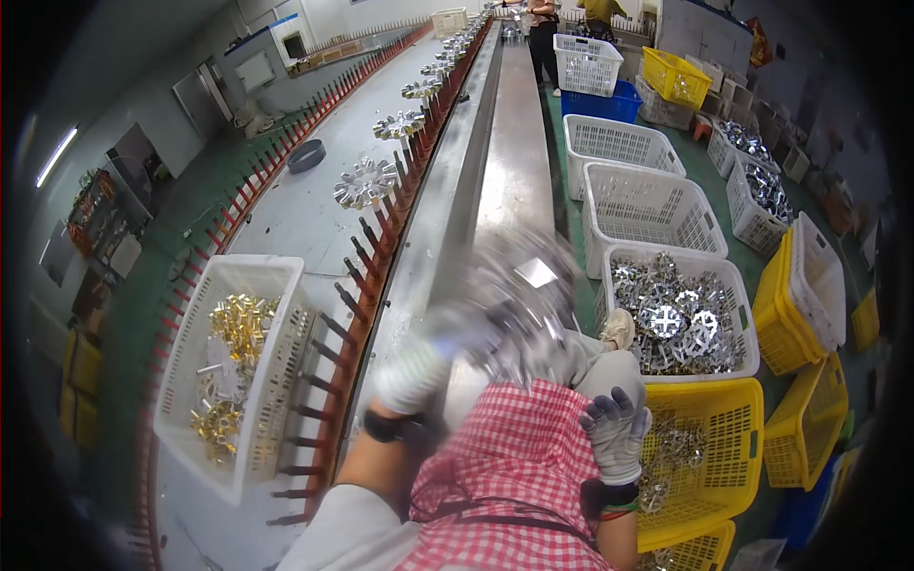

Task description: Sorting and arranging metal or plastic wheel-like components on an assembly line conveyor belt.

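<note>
My left hand (pixel 415 374), in a pale glove, is smeared by motion over the metal bench. Its fingers cannot be made out. At its fingertips is a blurred cluster of shiny silver metal parts (pixel 519 300), above my lap; whether the hand grips it is unclear. My right hand (pixel 617 433), in a grey-white glove with dark fingertips, is beside my checked apron (pixel 514 428) with fingers apart and nothing visible in them. Just right of it stands a yellow basket (pixel 738 457) with small metal parts inside.
Left of me, a white basket (pixel 290 285) holds gold and silver pieces beside a row of upright red-based pegs (pixel 347 305). Star-shaped silver parts (pixel 365 183) line the conveyor. White crates (pixel 657 171) stand on the right, one full of silver parts (pixel 666 319). People stand far ahead.
</note>
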A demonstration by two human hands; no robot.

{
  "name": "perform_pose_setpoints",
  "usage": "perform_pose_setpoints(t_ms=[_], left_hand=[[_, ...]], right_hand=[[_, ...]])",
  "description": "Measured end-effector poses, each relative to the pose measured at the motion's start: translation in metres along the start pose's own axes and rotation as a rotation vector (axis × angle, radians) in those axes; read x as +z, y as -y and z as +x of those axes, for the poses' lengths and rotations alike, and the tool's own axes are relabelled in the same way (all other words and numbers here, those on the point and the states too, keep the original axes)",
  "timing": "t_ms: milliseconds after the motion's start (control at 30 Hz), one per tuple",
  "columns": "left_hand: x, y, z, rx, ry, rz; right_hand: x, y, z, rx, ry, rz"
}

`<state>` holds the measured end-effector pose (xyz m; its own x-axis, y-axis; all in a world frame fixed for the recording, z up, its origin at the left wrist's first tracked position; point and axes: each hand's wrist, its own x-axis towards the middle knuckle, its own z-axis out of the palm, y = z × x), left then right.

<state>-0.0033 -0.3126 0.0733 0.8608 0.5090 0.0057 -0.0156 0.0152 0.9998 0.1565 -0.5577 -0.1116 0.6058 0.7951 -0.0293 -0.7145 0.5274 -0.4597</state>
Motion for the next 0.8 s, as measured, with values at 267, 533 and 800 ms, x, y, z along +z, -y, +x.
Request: perform_pose_setpoints(t_ms=[267,533,800], left_hand=[[0.105,0.099,0.001,-0.215,0.67,0.05],[0.017,0.072,0.026,-0.06,-0.031,-0.439],[-0.109,0.087,0.011,0.277,-0.752,-0.737]], right_hand=[[0.001,0.018,-0.03,0.034,-0.188,-0.285],[-0.142,0.093,-0.085,-0.45,-0.559,0.104],[-0.148,0.091,-0.094,-0.533,-0.841,0.378]])
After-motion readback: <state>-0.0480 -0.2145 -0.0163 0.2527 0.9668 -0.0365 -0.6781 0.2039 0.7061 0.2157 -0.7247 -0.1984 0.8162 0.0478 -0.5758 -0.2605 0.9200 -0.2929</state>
